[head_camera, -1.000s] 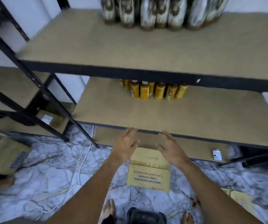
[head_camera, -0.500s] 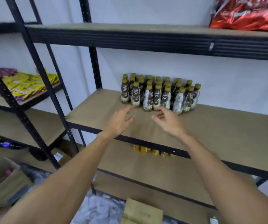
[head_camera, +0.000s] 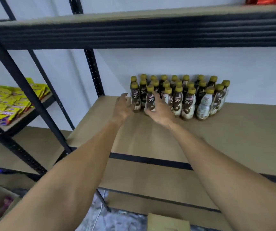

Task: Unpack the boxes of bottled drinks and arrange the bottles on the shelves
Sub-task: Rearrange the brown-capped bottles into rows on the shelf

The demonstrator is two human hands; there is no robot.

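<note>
1. Found the bottles [head_camera: 180, 95] upright in a tight cluster at the back of the middle shelf [head_camera: 233, 130], close to the wall, gold caps up.
2. Noted the left hand [head_camera: 123, 106] stretched out with fingers straight and loose, just beside the cluster's left edge, holding nothing. Could not tell whether it touched a bottle.
3. Noted the right hand [head_camera: 161, 112] spread about the front bottle [head_camera: 150, 100], thumb low at its left and fingers rising at its right. Too blurred to tell whether clamped on it or only cupped near.
4. Judged the step in hand as squaring up or shifting the cluster, not bringing in new stock, since neither hand carried a bottle in.
5. Judged the task partly done: one batch shelved, with plenty of bare board to the right and in front for more.
6. Spotted a box [head_camera: 168, 222] on the floor below, at the bottom edge of the view. Contents hidden, so could not say how many bottles remained to unpack.
7. Marked yellow packets [head_camera: 9, 104] on the neighbouring rack, apart from the drinks.
</note>
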